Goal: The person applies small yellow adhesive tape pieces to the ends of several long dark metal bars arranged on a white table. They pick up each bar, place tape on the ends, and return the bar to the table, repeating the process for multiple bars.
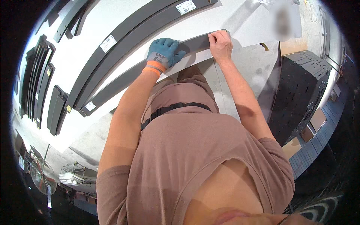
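Observation:
A long, narrow dark grey board (122, 82) runs slantwise over the white work surface in front of me, a white label (90, 106) near its left end. My left hand (163, 52), in a blue and grey knit glove with an orange cuff, lies across the board's middle. Its fingers reach over the far edge and the thumb sits along the near side. At the right end, my bare right hand (221, 45) is closed, fingertips bent over the board's end. What lies under its fingers is hidden.
Two more long dark boards (129, 35) with white labels lie just beyond. Shorter dark pieces (56, 108) and a group of narrow strips (35, 78) are at the left. A tall black stack (300, 90) stands at the right. A fan (43, 176) is at lower left.

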### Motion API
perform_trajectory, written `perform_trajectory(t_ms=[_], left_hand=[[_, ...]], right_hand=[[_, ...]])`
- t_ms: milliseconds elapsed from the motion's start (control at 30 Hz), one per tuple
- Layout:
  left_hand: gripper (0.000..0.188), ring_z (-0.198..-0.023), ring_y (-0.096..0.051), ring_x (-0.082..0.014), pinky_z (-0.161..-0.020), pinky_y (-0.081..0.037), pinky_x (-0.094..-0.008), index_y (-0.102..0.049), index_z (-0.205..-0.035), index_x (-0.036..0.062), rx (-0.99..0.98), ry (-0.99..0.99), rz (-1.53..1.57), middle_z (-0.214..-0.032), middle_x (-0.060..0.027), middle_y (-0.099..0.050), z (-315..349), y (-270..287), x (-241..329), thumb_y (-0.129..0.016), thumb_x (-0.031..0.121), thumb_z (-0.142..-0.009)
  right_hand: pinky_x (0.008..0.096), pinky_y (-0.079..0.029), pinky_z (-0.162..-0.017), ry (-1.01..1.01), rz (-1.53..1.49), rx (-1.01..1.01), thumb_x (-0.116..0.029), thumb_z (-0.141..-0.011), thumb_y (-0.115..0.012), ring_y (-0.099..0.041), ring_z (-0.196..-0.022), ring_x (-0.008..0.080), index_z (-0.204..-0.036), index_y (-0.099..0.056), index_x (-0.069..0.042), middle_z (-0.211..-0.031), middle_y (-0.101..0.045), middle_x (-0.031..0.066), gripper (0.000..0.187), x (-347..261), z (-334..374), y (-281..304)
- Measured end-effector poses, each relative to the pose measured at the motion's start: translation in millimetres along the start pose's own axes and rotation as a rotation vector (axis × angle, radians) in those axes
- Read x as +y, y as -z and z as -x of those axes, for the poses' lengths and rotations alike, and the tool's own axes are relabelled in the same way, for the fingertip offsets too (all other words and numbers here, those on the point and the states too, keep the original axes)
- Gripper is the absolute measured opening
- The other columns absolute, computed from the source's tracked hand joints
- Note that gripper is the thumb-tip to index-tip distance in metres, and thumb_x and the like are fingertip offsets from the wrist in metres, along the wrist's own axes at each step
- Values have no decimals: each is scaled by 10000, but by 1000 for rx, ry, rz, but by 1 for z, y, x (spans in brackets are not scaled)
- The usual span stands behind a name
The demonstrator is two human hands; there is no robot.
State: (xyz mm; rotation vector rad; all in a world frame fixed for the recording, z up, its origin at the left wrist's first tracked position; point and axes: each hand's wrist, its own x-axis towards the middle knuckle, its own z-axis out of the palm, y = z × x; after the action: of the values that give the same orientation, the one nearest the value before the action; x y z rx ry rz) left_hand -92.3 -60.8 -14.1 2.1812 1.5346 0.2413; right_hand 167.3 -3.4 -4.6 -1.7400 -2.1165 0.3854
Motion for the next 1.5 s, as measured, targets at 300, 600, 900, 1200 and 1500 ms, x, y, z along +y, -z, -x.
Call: perform_trajectory(t_ms=[300,600,900,1200,1500], left_hand=[[505,-1065,-654,-299,-919,-506,-466,-720,-1168,138,-12,28,14,-1109,-86,-707,-1,0,2,-636,572,-926],[489,-1067,-654,-307,-922,-509,-465,-723,-1160,141,28,13,-20,-1113,-86,-707,-1,-5,1,-649,561,-921],[481,-1054,-657,-299,-941,-495,-464,-726,-1151,145,58,13,-10,-1099,-76,-704,0,-7,0,-664,558,-912],[446,-1017,-667,-310,-907,-498,-462,-731,-1134,151,63,-2,-12,-1070,-74,-709,-2,-5,2,-717,519,-884],[440,-1017,-671,-323,-905,-502,-471,-726,-1132,148,89,-25,-1,-1078,-77,-711,-1,-6,1,-722,509,-880]], right_hand=[[445,-558,-800,131,322,-110,-96,-914,-636,-597,-949,361,-929,-589,38,-981,-580,217,142,-4,-1,-13],[491,-483,-851,58,89,-123,-130,-987,-566,-572,-933,395,-952,-588,49,-963,-579,246,183,9,-4,-9],[475,-527,-789,-158,-209,-142,-249,-1002,-646,-640,-908,370,-955,-699,-47,-941,-650,144,214,14,-2,18],[457,-541,-744,15,66,-16,-186,-931,-727,-656,-865,336,-905,-644,-52,-932,-640,132,160,5,2,-2],[488,-524,-764,-43,2,-109,-199,-986,-658,-642,-862,365,-933,-602,-25,-912,-636,156,191,21,-4,-2]])
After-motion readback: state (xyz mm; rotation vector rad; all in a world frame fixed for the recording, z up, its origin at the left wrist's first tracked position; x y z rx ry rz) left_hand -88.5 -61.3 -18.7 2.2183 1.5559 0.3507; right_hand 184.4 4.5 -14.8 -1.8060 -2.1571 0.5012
